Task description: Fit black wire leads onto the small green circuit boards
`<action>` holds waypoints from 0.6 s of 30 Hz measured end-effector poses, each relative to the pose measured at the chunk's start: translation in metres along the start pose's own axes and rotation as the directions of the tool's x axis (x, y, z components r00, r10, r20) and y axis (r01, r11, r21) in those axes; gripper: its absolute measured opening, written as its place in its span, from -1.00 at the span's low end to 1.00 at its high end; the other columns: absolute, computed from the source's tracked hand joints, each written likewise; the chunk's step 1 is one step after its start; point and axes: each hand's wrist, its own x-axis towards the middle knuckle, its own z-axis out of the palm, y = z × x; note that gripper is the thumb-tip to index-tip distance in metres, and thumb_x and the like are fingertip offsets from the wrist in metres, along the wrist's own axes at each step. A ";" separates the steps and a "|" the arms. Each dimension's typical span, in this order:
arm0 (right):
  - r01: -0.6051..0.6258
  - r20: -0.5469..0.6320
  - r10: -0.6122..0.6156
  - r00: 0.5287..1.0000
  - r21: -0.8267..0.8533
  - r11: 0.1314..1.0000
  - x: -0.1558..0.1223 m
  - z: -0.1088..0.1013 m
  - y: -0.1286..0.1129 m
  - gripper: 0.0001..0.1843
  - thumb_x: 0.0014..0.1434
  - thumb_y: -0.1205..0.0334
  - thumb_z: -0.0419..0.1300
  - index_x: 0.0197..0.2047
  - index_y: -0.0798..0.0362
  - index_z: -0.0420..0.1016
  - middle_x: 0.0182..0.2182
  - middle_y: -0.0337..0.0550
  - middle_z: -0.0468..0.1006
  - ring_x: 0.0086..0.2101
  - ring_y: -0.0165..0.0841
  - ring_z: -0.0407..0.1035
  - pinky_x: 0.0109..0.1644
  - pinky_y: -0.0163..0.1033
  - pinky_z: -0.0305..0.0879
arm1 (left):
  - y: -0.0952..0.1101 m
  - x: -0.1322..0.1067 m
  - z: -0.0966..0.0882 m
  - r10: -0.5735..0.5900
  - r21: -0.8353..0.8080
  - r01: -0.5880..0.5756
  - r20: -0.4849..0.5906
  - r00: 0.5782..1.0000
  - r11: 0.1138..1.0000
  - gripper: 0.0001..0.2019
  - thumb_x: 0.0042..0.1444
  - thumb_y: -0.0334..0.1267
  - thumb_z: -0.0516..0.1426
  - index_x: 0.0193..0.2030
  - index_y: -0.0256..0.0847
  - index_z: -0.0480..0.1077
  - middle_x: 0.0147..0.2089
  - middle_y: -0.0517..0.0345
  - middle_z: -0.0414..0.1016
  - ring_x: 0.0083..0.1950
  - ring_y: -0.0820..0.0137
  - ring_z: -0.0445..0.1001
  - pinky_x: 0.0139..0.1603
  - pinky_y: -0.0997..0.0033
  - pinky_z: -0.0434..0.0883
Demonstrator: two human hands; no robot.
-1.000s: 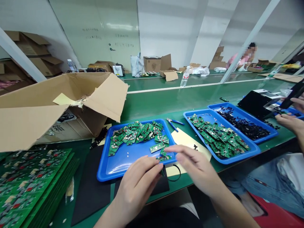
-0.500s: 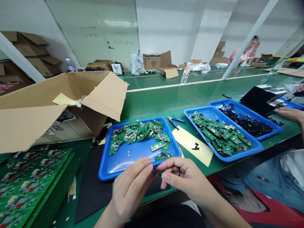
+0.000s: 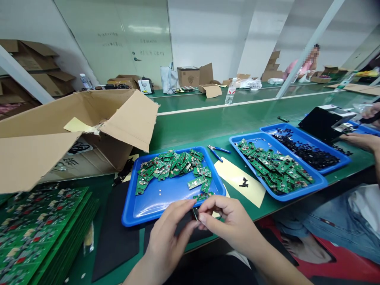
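Observation:
In front of my body both hands meet at the near rim of a blue tray (image 3: 126, 206). Between the fingertips sits a small circuit board (image 3: 194, 215), seen nearly edge-on with a dark part against it. My left hand (image 3: 168, 233) pinches it from the left, thumb below and fingers above. From the right, my right hand (image 3: 233, 221) closes thumb and forefinger on it; a thin black curved piece (image 3: 221, 215) shows by its curled fingers. Green circuit boards (image 3: 173, 164) lie heaped along the tray's far side. Fingers hide most of the held piece.
Stacked board panels (image 3: 38, 233) and an open carton (image 3: 118, 122) stand left. Blue-handled cutters (image 3: 218, 152) and yellow paper (image 3: 252, 194) lie right of the tray. Beyond are a second tray of boards (image 3: 322, 186), a tray of black parts (image 3: 344, 160) and a co-worker's hand (image 3: 360, 140).
My left thumb has come out from behind the fingers to meet the piece, which has turned so its thin edge shows. The view has shifted slightly. The co-worker's hands at right have moved.

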 end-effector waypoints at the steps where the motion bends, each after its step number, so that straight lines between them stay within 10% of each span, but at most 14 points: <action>1: 0.071 -0.035 -0.074 0.997 -0.081 0.994 0.000 0.001 0.001 -0.94 0.10 0.30 0.17 -0.39 0.06 0.45 -0.50 -0.21 0.56 -0.46 -0.40 0.46 -0.37 -0.34 0.38 | 0.002 -0.001 0.002 -0.049 -0.023 0.050 0.004 0.999 0.999 -0.62 0.25 -0.32 0.09 0.21 -0.08 0.23 -0.01 0.08 0.54 0.00 0.43 0.53 0.01 0.54 0.48; 8: 0.320 -0.139 -0.490 0.861 -0.601 0.733 -0.003 0.016 0.015 -0.85 0.22 0.33 0.06 -0.35 0.05 0.42 -0.49 -0.18 0.54 -0.49 -0.37 0.42 -0.41 -0.31 0.32 | 0.011 -0.001 0.014 -0.240 -0.062 0.239 -0.009 0.971 0.969 -0.60 0.21 -0.43 0.07 0.15 -0.01 0.35 0.01 0.17 0.58 -0.03 0.42 0.57 0.01 0.54 0.47; 18: 0.079 -0.292 -0.203 0.935 -0.384 0.920 -0.006 0.024 0.017 -0.87 0.15 0.30 0.09 -0.19 0.02 0.29 -0.48 -0.22 0.56 -0.46 -0.35 0.50 -0.39 -0.33 0.39 | 0.015 0.003 0.019 -0.445 -0.200 0.424 -0.074 0.892 0.883 -0.72 0.14 -0.41 0.09 -0.06 -0.08 0.50 -0.16 0.20 0.64 -0.20 0.43 0.62 -0.18 0.59 0.54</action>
